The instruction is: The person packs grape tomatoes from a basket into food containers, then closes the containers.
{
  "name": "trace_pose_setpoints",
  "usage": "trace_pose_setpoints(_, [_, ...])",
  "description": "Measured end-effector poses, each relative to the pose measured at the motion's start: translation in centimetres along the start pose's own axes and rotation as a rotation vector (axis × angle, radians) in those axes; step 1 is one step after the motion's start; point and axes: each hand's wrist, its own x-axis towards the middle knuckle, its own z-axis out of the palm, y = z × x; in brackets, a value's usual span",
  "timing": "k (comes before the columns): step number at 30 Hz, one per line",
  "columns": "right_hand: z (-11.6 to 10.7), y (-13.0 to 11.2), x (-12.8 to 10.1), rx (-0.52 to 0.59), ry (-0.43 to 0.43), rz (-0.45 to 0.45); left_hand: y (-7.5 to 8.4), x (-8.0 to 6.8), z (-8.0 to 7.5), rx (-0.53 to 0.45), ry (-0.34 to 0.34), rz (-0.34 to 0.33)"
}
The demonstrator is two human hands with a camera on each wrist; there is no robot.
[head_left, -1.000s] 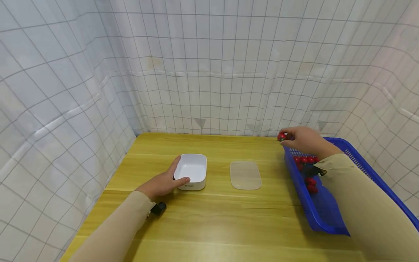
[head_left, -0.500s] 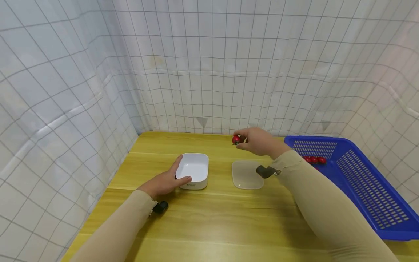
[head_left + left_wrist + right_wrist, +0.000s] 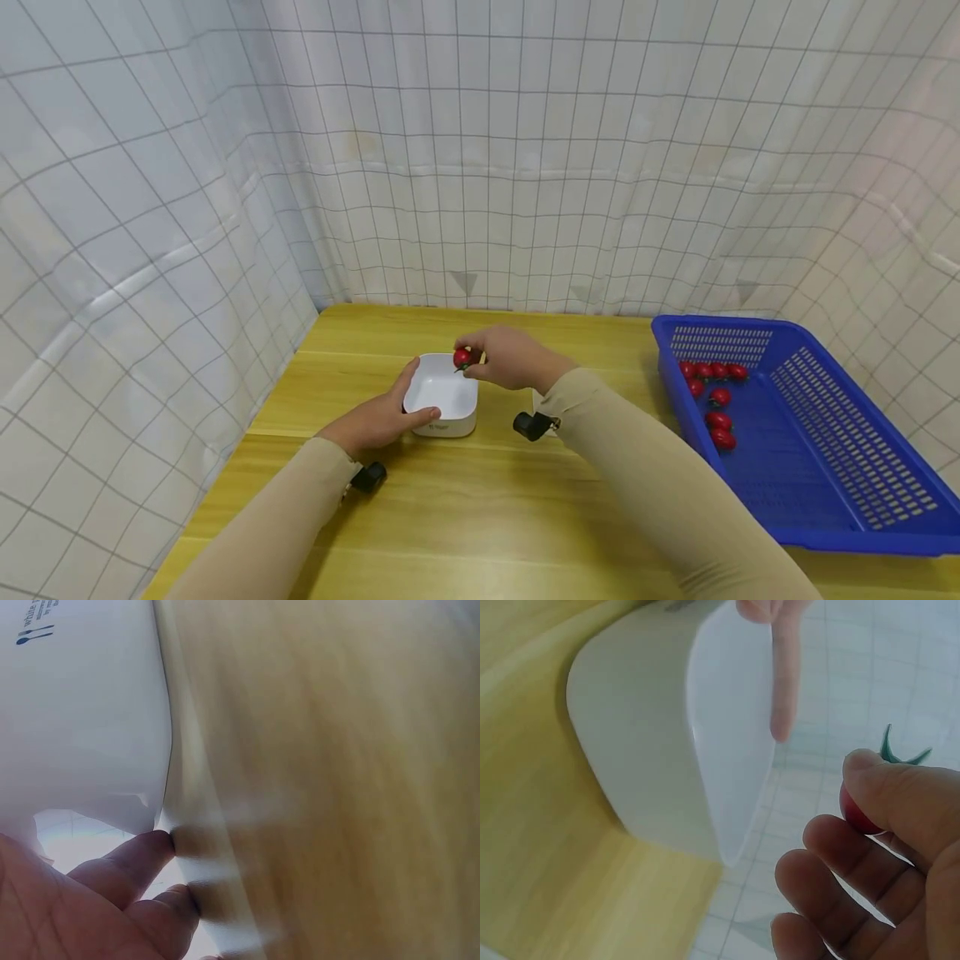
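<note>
A square white food container [image 3: 450, 428] stands on the wooden table. My left hand [image 3: 377, 421] holds it by the left side, thumb over the near rim and index finger along the far left; in the left wrist view, fingertips [image 3: 161, 841] lie low by the container's base. Above the container's right part, my right hand [image 3: 513, 358] pinches a small red cherry tomato [image 3: 462, 357]. Its green stem [image 3: 904, 756] shows past the thumb in the right wrist view. The container's white inner floor shows in the head view.
A blue plastic basket [image 3: 847, 537] stands at the right, with several cherry tomatoes [image 3: 720, 421] along its left side. A flat translucent lid [image 3: 537, 402] lies right of the container, mostly covered by the right wrist. Grid-patterned curtains [image 3: 555, 167] enclose the table.
My right hand has carried the cherry tomato leftward from the basket, over the lid, to above the white container. My left hand has kept its hold on the container.
</note>
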Motion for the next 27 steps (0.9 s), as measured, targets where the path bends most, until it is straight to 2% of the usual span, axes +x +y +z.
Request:
trace_pose_setpoints(4, [1.1, -0.8, 0.9, -0.015, -0.022, -0.009, 0.1, -0.1, 0.0, 0.014, -0.002, 0.001])
trace_pose_setpoints(12, [2.2, -1.9, 1.8, -0.020, -0.049, 0.026, 0.3, -0.3, -0.1, -0.004, -0.002, -0.004])
trace_pose_setpoints(20, [2.7, -2.4, 2.2, -0.027, -0.048, 0.000, 0.5, -0.4, -0.2, -0.013, 0.006, 0.018])
trace_pose_setpoints(27, [2.9, -2.5, 2.4, -0.036, -0.044, -0.034, 0.4, -0.3, -0.2, -0.002, 0.008, 0.012])
